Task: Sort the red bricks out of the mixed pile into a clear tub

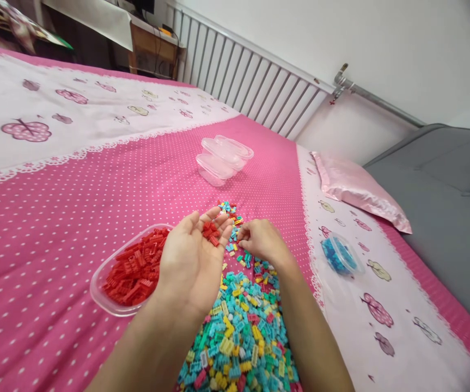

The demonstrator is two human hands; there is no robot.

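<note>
My left hand is turned palm up over the bed, its fingers cupped around a few small red bricks. Just left of it stands a clear tub of red bricks. My right hand rests knuckles up on the far end of a heap of mixed small bricks, teal, yellow, pink and white. Its fingers are curled in a pinch at the bricks; what they hold is hidden.
A stack of empty clear tubs stands farther back on the pink dotted bedspread. A clear tub of blue bricks sits to the right. A pink pillow, a grey sofa and a radiator lie beyond.
</note>
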